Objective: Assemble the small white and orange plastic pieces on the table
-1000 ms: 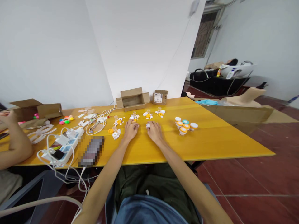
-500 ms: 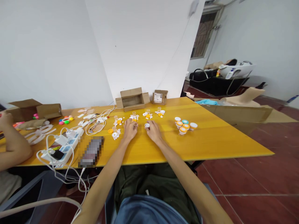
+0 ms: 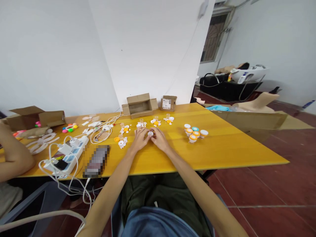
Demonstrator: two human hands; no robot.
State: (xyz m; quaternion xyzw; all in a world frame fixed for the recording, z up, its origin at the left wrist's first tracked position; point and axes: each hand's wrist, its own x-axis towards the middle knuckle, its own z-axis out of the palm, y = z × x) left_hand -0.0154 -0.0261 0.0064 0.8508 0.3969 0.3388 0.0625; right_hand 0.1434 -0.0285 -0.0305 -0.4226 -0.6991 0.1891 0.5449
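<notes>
My left hand (image 3: 140, 139) and my right hand (image 3: 160, 139) meet over the table, fingertips closed around a small white round cap (image 3: 150, 134). What the left fingers cover beneath it is hidden. Just beyond the hands lie small groups of parts: a clear cup (image 3: 141, 120) with white cut-out pieces, an orange ring (image 3: 156, 123) among white pieces, and a white disc (image 3: 171, 118). Left of my left hand are another orange ring (image 3: 117, 139) and white cut-out pieces (image 3: 122, 143). To the right stands a cluster of small lidded cups (image 3: 193, 138) with orange, white and teal tops.
An open cardboard box (image 3: 140, 113) and a smaller box (image 3: 168, 104) stand at the back. A phone (image 3: 96, 161), a power strip (image 3: 71, 158) and tangled white cables lie to the left. Another person's arm (image 3: 14, 154) rests at the far left.
My hands have come together: the right one moved left with the white cap, and the left one's fingers now meet it. The orange piece by my left fingertips is no longer visible.
</notes>
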